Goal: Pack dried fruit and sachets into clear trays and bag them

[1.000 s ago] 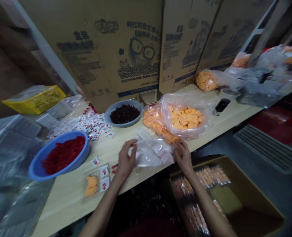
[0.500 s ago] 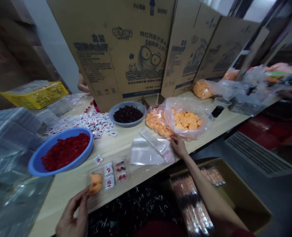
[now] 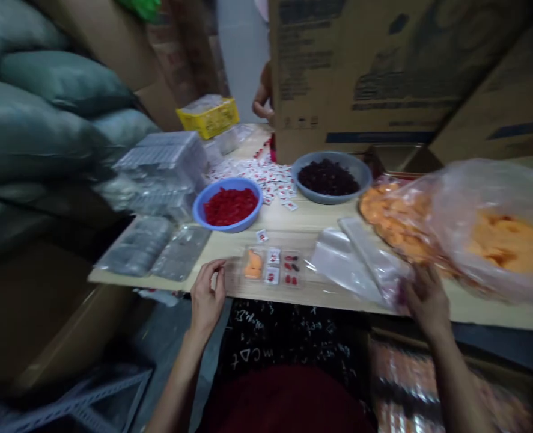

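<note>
My left hand [image 3: 208, 294] is at the left end of a clear plastic tray [image 3: 282, 252], its thumb and forefinger closed at the tray's see-through edge. Inside the tray are orange pieces [image 3: 253, 264], small white printed packets [image 3: 273, 275], and red and dark pieces [image 3: 291, 267] in separate compartments. My right hand [image 3: 428, 300] bends its fingers over the pinkish end of the flat clear plastic bags [image 3: 347, 264], though blur softens the fingertips. Just beyond it lies a bag of orange pieces [image 3: 395, 213].
Behind the tray stand a blue basin of red pieces [image 3: 230, 207] and a grey-blue bowl of dark pieces [image 3: 328, 177]. Scattered packets [image 3: 266, 174], stacked clear trays [image 3: 162, 162] and a yellow basket [image 3: 212, 117] are farther back. Tall cardboard boxes [image 3: 360, 72] wall the far side; another person's arm [image 3: 262, 96] shows there.
My view has swung left, bringing the stacked sacks into sight. My right hand has come nearer over the end of the clear bags. My left hand stays beside the tray's left edge.
</note>
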`<state>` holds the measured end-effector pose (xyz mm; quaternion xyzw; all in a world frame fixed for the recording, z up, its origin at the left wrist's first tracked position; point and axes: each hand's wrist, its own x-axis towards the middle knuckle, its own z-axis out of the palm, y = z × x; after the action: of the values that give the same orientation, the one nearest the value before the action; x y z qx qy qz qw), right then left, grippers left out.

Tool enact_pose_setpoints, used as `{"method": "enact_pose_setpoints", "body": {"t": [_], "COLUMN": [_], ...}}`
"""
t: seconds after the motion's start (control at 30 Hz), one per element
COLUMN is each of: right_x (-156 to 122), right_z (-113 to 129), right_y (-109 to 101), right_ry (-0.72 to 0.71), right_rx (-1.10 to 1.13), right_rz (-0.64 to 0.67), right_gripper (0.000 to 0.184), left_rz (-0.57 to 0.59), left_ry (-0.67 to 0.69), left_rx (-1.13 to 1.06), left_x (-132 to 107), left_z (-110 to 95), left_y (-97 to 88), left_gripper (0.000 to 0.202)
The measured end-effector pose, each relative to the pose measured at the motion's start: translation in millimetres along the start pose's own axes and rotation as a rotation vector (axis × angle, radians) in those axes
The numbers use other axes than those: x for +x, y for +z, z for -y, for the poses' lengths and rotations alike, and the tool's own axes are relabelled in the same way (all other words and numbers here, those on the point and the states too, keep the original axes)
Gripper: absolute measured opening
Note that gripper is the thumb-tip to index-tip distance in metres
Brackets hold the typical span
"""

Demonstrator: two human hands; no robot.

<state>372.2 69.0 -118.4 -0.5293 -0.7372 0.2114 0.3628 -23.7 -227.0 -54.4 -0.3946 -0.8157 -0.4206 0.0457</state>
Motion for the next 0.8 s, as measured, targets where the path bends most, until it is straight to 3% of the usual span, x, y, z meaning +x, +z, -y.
{"method": "enact_pose_setpoints", "body": {"t": [0.1,0.17,0.27,0.37,0.53,0.67,0.8], "right_x": [-48.6,-70.7,-85.1,-84.5,-72.0,-61.7,-56.3], "right_z": [40.9,72.1,115.0,147.4,171.7,167.6,163.1], "right_y": [10.5,29.8,74.3,120.2,171.5,179.1,159.7], "right_ry": [-0.092,-0.203,-0.438,-0.581,-0.702,-0.692,-0.511], "right_rx": [-0.004,0.065,0.180,0.165,-0.056,-0.067,0.159], "right_rz": [-0.147,-0.146,0.063,0.304,0.478,0.538,0.531], "right_gripper": [0.050,0.045,0.035,0.038,0.048,0.048,0.044], "left_rz": [-0.067,-0.047,-0.020,-0.015,0.295,0.420,0.286], "left_ry": [-0.147,-0.196,-0.092,0.032,0.192,0.173,0.102], "left_rx": [0.073,0.141,0.189,0.074,0.063,0.118,0.009], "left_x": [-5.2,-1.8,12.1,24.4,16.5,0.3,6.0], "left_z": [30.1,45.6,51.1,37.3,18.9,26.7,36.4], "left_y": [-16.9,-19.1,-9.3,9.4,46.5,66.8,67.9], "left_gripper": [0.025,0.025,0.026,0.030,0.045,0.054,0.053]}}
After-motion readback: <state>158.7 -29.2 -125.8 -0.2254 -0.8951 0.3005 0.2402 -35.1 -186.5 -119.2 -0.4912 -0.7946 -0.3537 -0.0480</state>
